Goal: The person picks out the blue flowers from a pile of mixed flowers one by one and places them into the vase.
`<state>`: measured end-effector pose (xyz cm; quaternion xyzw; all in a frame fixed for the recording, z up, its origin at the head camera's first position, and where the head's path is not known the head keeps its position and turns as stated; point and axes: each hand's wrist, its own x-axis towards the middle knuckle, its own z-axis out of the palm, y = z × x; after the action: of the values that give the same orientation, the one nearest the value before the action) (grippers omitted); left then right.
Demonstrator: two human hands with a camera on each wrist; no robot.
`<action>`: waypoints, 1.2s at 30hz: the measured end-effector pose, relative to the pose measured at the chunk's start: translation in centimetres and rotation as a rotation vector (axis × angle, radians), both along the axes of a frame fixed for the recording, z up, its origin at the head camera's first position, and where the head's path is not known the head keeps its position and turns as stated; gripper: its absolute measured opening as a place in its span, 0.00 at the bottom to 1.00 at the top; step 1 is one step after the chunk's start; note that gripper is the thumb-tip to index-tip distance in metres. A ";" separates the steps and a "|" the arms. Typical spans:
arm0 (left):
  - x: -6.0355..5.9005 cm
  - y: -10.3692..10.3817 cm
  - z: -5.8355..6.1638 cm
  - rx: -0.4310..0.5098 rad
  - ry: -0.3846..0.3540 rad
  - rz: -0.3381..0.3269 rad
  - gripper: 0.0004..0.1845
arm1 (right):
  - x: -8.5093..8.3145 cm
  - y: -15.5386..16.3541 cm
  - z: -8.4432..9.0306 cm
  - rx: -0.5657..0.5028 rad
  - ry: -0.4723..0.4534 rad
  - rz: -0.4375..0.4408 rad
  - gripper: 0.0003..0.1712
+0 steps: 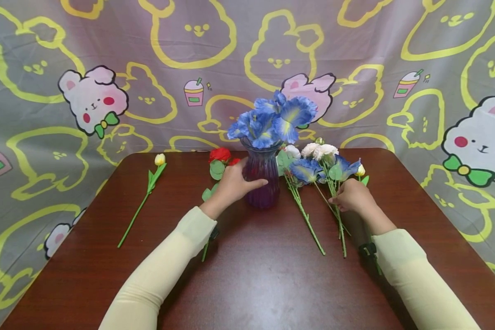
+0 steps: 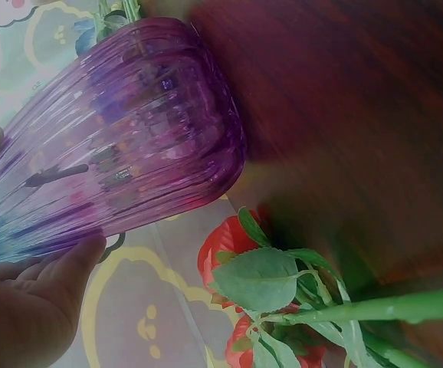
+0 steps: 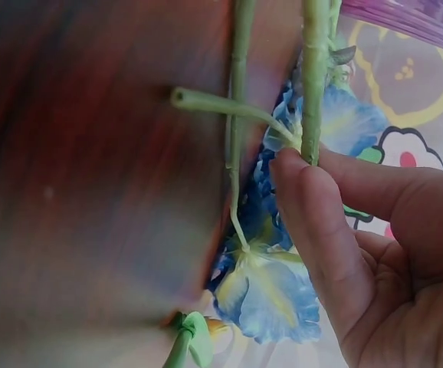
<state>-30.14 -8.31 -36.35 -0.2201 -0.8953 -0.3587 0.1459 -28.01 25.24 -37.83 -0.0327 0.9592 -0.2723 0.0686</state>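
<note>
Purple vase (image 1: 267,195): standing up at 12 o'clock on the brown worktop (image 1: 247,284), blue flowers (image 1: 272,119) in its top.
Left hand (image 1: 233,183): fingers curl round the vase.
Right hand (image 1: 353,197): at 3 o'clock from the vase, fingers pinch a green stem (image 3: 311,84).
Red flowers (image 1: 219,154): at 10 o'clock from the vase.
Pale tulip (image 1: 160,159): lying at 9 o'clock, well apart.

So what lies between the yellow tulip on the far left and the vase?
In the head view, going from the tulip to the vase: bare table, then red flowers, then the left hand, which grips the vase.
</note>
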 end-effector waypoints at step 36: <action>-0.1 0.0 -0.1 0.009 -0.012 -0.007 0.37 | 1.7 0.5 2.8 0.067 0.205 0.014 0.18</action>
<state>-30.26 -8.32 -36.41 -0.2207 -0.8938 -0.3644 0.1402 -26.28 25.79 -35.03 -0.0649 0.9694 -0.2350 -0.0271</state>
